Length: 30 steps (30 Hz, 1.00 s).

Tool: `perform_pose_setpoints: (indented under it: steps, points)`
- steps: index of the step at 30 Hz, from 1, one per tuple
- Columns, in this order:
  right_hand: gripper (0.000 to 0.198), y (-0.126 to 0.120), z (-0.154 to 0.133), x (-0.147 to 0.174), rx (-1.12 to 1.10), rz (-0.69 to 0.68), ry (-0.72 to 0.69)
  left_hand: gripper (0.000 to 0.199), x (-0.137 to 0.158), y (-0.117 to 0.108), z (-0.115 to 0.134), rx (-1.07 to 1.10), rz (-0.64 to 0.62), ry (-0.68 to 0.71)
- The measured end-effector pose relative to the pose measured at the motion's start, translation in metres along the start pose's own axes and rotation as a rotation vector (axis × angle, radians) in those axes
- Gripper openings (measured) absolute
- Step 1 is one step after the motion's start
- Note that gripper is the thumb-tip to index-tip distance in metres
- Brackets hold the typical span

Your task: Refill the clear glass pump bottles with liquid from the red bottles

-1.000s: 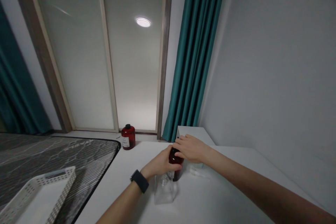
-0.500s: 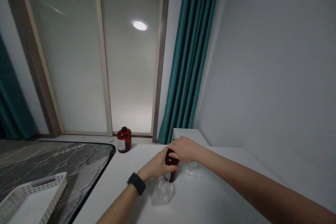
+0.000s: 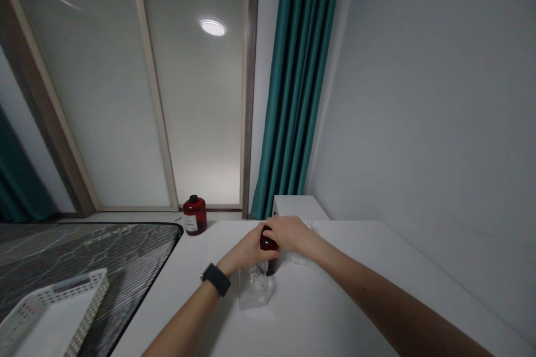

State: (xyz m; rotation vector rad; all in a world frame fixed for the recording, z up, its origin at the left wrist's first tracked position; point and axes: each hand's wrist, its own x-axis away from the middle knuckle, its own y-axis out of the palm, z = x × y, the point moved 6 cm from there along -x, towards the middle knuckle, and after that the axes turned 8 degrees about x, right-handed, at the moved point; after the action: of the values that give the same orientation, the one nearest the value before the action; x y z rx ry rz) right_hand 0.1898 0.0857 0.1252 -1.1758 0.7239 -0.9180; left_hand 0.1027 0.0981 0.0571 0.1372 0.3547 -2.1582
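Observation:
A dark red bottle (image 3: 268,243) stands on the white table, partly covered by both hands. My left hand (image 3: 246,249) is closed around its body, the thumb across the front. From the right, my right hand (image 3: 288,233) reaches over the top with its fingers bent round the bottle's cap, which is mostly hidden. Just in front of the bottle is a clear, see-through container (image 3: 252,292), close under my left hand. Behind my right wrist lies some clear plastic, too blurred to name.
Another red bottle (image 3: 195,216) with a black cap and white label stands at the table's far left corner. A white perforated basket (image 3: 86,312) rests on the dark patterned surface at left. Behind the table are a white box (image 3: 299,207) and a green curtain (image 3: 288,95).
The view has shifted slightly, so things on the table appear a little higher. Both hands stay on the bottle, and the right fingers have moved slightly over its top.

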Motion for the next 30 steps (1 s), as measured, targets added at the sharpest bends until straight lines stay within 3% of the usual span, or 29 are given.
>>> perform_pose_setpoints:
  steps: [6, 10, 16, 23, 30]
  points:
    - [0.032, -0.004, -0.003, -0.002, -0.038, -0.007, 0.032, 0.067, 0.003, -0.001, 0.008, -0.033, 0.000, -0.018]
    - [0.026, -0.003, -0.002, -0.002, -0.054, -0.030, -0.008, 0.070, 0.006, -0.013, 0.014, -0.121, -0.015, 0.074]
    - [0.034, -0.001, 0.000, 0.002, -0.065, -0.033, 0.022, 0.044, 0.042, -0.038, 0.015, -0.228, 0.226, 0.093]
    - [0.033, 0.002, -0.002, 0.003, -0.052, -0.023, 0.047, 0.030, 0.104, -0.038, 0.008, -0.477, 0.312, 0.185]
    - [0.029, 0.004, -0.004, 0.004, -0.051, -0.038, 0.044, 0.031, 0.117, -0.048, -0.009, -0.537, 0.404, 0.169]
